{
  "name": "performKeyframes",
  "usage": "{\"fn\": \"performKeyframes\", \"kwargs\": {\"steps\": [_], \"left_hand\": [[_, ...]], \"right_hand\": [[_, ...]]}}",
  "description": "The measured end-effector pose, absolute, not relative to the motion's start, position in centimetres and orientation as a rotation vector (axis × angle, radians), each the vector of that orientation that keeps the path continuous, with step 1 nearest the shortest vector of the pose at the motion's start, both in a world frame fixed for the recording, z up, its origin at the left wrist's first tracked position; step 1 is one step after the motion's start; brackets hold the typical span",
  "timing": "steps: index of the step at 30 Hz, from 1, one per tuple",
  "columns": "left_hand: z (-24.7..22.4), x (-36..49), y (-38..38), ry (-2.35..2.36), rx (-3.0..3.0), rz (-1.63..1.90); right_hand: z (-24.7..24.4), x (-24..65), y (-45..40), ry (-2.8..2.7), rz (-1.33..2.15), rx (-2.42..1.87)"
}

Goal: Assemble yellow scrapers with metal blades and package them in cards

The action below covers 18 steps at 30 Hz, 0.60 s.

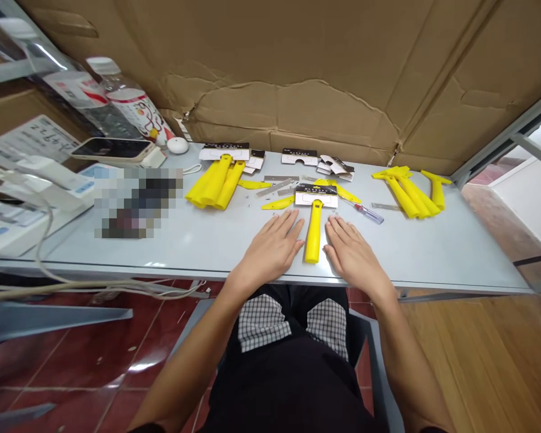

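Both hands flat on the desk [433,252], palms down, fingers spread and gripping nothing. Left hand [273,246] just left of a yellow scraper [314,231]; right hand [351,249] just right of it, neither clearly touching the handle. Scraper lying lengthwise between the hands, handle end near the front edge of the desk, head away from the body and covered by a white-and-black card sleeve [316,196].

Beyond the fingertips: loose yellow blade guards [277,204], flat metal blades [274,187] and a small screwdriver with a clear handle [367,212], just to the right of the sleeve. Farther left, a bundle of sleeved yellow scrapers [214,180] lying side by side. Far right, well apart from the hands, a pile of bare yellow scrapers [410,192]. Near the back edge, more folded card sleeves [320,161].

On the left end of the desk: a phone [112,148] face up on a stand, a plastic bottle [133,102] on its side behind it, a small white round object [177,145], white boxes and cables. Blurred patch beside these, contents not discernible. Creased brown cardboard [297,66] standing as a wall behind the desk. Below, dark clothing with a checked panel, red tiles to the left, wood flooring to the right.
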<state>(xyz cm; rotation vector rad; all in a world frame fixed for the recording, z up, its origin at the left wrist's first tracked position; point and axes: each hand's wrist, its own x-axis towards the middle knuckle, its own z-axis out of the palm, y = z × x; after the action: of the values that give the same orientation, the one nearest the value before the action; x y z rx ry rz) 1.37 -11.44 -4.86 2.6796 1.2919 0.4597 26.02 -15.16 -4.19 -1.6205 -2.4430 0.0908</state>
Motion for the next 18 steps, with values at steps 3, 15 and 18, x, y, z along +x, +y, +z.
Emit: {"fn": "performKeyframes", "kwargs": {"steps": [3, 15, 18], "left_hand": [[-4.0, 2.1, -11.5, 1.324, 2.662, 0.467], [1.4, 9.1, -8.4, 1.684, 2.492, 0.385], [1.2, 10.0, -7.8, 1.642, 2.496, 0.354]], "right_hand": [[-4.3, 26.3, -15.1, -2.456, 0.083, -1.617], [-4.5, 26.5, -14.7, -2.454, 0.098, -1.602], [-4.8, 26.5, -14.7, -2.428, 0.104, -1.576]]}}
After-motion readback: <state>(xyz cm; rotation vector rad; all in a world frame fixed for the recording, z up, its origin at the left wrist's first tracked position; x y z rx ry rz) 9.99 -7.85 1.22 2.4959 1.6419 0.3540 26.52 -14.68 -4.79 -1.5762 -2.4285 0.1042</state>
